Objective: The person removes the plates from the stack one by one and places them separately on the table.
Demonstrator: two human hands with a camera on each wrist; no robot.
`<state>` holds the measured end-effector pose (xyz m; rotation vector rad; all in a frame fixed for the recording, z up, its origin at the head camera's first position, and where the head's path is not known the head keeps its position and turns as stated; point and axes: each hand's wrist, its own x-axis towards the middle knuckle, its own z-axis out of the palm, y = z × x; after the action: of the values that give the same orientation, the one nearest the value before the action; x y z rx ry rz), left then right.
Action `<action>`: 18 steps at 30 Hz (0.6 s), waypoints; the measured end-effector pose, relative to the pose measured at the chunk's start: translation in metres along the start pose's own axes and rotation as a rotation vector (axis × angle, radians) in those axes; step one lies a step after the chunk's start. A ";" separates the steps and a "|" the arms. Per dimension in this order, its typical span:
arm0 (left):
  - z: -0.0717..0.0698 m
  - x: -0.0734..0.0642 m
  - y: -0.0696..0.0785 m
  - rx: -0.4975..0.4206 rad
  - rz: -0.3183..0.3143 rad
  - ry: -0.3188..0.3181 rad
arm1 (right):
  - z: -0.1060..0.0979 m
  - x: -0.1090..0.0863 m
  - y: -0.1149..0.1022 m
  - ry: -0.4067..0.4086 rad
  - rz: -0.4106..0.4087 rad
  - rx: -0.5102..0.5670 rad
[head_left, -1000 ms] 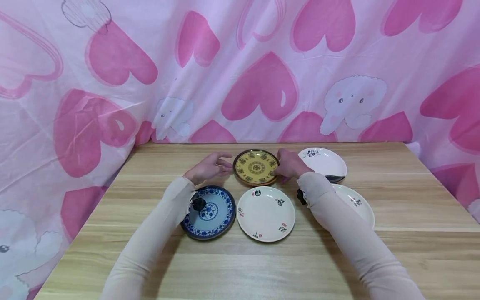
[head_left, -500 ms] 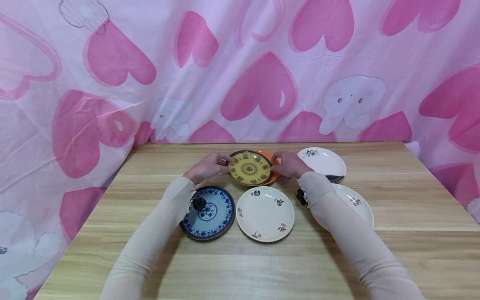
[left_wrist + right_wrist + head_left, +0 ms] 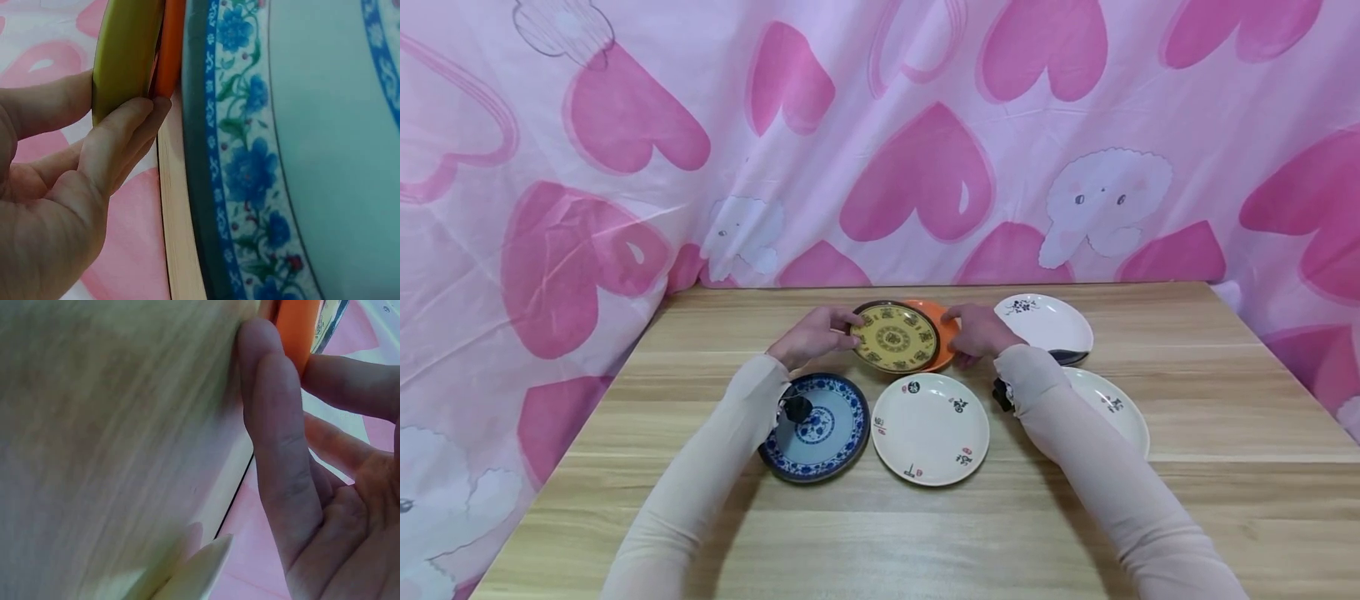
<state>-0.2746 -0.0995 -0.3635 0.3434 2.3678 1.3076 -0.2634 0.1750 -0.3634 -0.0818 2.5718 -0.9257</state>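
A yellow patterned plate with a dark rim (image 3: 893,337) lies over an orange plate (image 3: 951,331), shifted to its left so that the orange right side shows. My left hand (image 3: 817,335) pinches the yellow plate's left edge, thumb on top and fingers underneath. In the left wrist view the left hand's fingertips reach the orange plate's edge too. On the other side my right hand (image 3: 983,330) pinches the orange plate's right edge between thumb and fingers. The right wrist view shows the orange rim (image 3: 296,337) between them.
A blue-and-white plate (image 3: 842,450) and a white plate with small characters (image 3: 931,429) sit nearer on the wooden table (image 3: 880,542). At right, a white flowered plate (image 3: 1052,321) overlaps a dark one (image 3: 1070,357); another white plate (image 3: 1120,417) is partly behind my right sleeve.
The yellow plate has slid left off the orange plate, which was hidden beneath it. My left hand has closed on its edge; the right hand has let it go and holds the orange plate.
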 end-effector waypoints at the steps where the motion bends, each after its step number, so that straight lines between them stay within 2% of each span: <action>1: 0.000 -0.001 0.000 0.002 0.001 0.005 | 0.000 0.000 0.000 -0.002 0.000 -0.003; 9: -0.007 -0.006 -0.002 -0.007 0.015 0.025 | 0.001 -0.001 -0.002 -0.008 -0.009 -0.002; 14: -0.008 -0.008 -0.007 -0.039 0.008 0.029 | 0.000 -0.002 -0.003 -0.007 0.013 -0.011; 18: -0.008 -0.010 -0.008 -0.049 0.013 0.054 | 0.000 -0.002 -0.003 -0.006 0.018 -0.008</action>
<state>-0.2693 -0.1133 -0.3640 0.3125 2.3765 1.3954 -0.2621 0.1726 -0.3610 -0.0638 2.5664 -0.9079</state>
